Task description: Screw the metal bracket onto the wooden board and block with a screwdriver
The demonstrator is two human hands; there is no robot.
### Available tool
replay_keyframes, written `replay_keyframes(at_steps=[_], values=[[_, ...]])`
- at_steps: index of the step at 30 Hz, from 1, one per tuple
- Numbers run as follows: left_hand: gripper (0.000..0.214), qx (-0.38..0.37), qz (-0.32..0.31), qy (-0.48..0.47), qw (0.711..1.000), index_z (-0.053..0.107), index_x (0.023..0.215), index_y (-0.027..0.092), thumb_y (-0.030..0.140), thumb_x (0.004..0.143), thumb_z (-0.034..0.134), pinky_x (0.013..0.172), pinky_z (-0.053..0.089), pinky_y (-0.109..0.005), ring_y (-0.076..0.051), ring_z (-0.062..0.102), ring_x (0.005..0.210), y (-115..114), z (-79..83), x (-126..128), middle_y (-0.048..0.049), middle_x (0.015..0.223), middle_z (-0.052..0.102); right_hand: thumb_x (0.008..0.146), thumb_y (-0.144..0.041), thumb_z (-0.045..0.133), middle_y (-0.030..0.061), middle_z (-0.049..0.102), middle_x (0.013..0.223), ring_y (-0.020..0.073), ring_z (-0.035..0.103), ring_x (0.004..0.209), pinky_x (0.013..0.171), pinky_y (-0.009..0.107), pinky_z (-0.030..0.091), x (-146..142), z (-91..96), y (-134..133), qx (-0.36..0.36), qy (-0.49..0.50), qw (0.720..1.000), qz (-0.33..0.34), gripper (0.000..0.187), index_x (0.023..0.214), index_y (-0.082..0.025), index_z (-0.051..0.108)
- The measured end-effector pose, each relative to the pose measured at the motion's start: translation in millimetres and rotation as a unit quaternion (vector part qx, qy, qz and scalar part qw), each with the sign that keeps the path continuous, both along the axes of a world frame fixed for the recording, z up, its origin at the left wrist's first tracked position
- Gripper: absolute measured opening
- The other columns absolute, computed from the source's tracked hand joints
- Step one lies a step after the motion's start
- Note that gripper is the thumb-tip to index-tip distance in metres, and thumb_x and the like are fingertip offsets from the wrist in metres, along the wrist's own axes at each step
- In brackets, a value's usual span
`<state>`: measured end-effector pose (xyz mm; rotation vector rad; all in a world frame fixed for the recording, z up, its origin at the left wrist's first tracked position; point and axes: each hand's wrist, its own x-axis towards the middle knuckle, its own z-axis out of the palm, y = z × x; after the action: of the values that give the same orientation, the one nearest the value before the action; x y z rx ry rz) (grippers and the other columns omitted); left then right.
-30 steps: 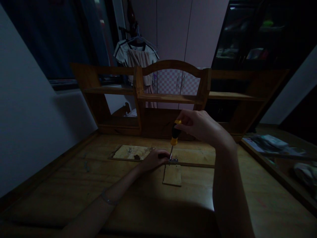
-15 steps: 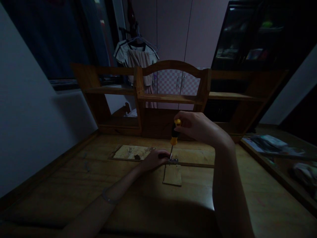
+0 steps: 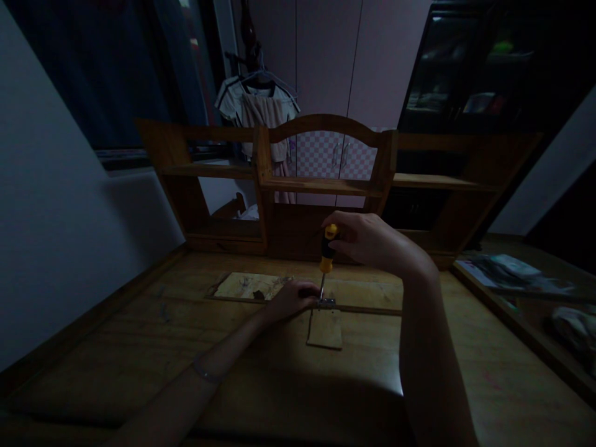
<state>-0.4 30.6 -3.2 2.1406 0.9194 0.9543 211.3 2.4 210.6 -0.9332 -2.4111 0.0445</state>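
On the wooden tabletop (image 3: 367, 366), a small metal fitting (image 3: 329, 303) sits at the far edge of a squarish wood piece (image 3: 325, 329). The right hand (image 3: 365, 234) grips a yellow-and-black screwdriver (image 3: 327, 253), tip down at the fitting; the left hand (image 3: 292, 299) rests alongside, its grip unclear.

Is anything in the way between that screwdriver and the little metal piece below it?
Nothing visible is. The right hand holds the screwdriver, which reaches down to the metal piece; the left hand is close beside them, not between.
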Motion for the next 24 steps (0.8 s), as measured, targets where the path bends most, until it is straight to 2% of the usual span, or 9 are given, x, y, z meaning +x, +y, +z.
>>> replay_keyframes(at_steps=[5,9,13,16,19,21,24], values=[[0.017,-0.016,0.001,0.000,1.000,0.072,0.099,0.019,0.021,0.084,0.064,0.086,0.047,-0.025,-0.017,0.065,0.093,-1.6,0.8,0.9,-0.0027,0.099,0.071,0.086,-0.032,0.073,-0.0003,0.061,0.084,0.0145,0.055,0.072,0.059,0.023,0.034,-5.2,-3.8,2.5,0.035,-0.011,0.998,-0.054,0.023,0.097,-0.018,0.059],[0.018,-0.027,0.003,-0.003,1.000,0.072,0.099,0.018,0.022,0.084,0.064,0.087,0.048,-0.026,-0.017,0.065,0.093,-1.5,0.4,1.4,-0.0035,0.100,0.071,0.085,-0.024,0.069,0.0016,0.062,0.096,0.0160,0.056,0.082,0.067,0.023,0.038,-1.9,-2.1,-0.4,0.027,-0.012,0.999,-0.029,0.025,0.108,-0.019,0.058],[0.018,-0.028,-0.006,-0.012,1.000,0.072,0.099,0.018,0.023,0.083,0.066,0.084,0.048,-0.025,-0.017,0.066,0.091,-2.1,1.4,1.2,-0.0033,0.099,0.071,0.087,-0.017,0.064,-0.0005,0.062,0.088,0.0143,0.057,0.076,0.063,0.022,0.037,-0.9,-0.1,-2.8,0.000,-0.022,1.000,-0.016,0.024,0.110,-0.021,0.059],[0.017,-0.021,-0.006,-0.007,1.000,0.073,0.099,0.018,0.023,0.084,0.065,0.084,0.048,-0.025,-0.017,0.066,0.091,-3.2,3.6,1.1,-0.0029,0.098,0.071,0.088,-0.025,0.069,0.0011,0.061,0.085,0.0160,0.056,0.075,0.062,0.024,0.037,-5.2,-3.1,-1.7,0.022,-0.021,0.998,-0.056,0.019,0.103,-0.019,0.058],[0.016,-0.010,-0.004,-0.004,1.000,0.073,0.098,0.019,0.021,0.084,0.065,0.084,0.047,-0.025,-0.016,0.066,0.090,-4.0,5.5,1.2,-0.0023,0.096,0.071,0.089,-0.037,0.068,0.0036,0.060,0.086,0.0188,0.056,0.076,0.064,0.027,0.038,-8.9,-6.5,-2.6,0.045,-0.024,0.994,-0.098,0.025,0.099,-0.018,0.056],[0.017,-0.004,-0.003,-0.005,1.000,0.073,0.098,0.019,0.022,0.084,0.065,0.084,0.047,-0.025,-0.016,0.066,0.090,-4.0,5.8,1.1,-0.0022,0.097,0.071,0.089,-0.035,0.068,0.0047,0.061,0.095,0.0191,0.056,0.079,0.068,0.027,0.039,-8.8,-6.7,-4.9,0.041,-0.027,0.995,-0.085,0.027,0.105,-0.018,0.055],[0.017,-0.010,-0.003,-0.001,1.000,0.073,0.099,0.019,0.023,0.085,0.064,0.085,0.047,-0.025,-0.017,0.066,0.091,-3.2,4.4,0.7,-0.0030,0.098,0.071,0.085,-0.018,0.067,0.0026,0.061,0.103,0.0169,0.057,0.084,0.070,0.024,0.041,-6.3,-4.3,-7.9,0.017,-0.031,0.999,-0.031,0.031,0.114,-0.020,0.055]])
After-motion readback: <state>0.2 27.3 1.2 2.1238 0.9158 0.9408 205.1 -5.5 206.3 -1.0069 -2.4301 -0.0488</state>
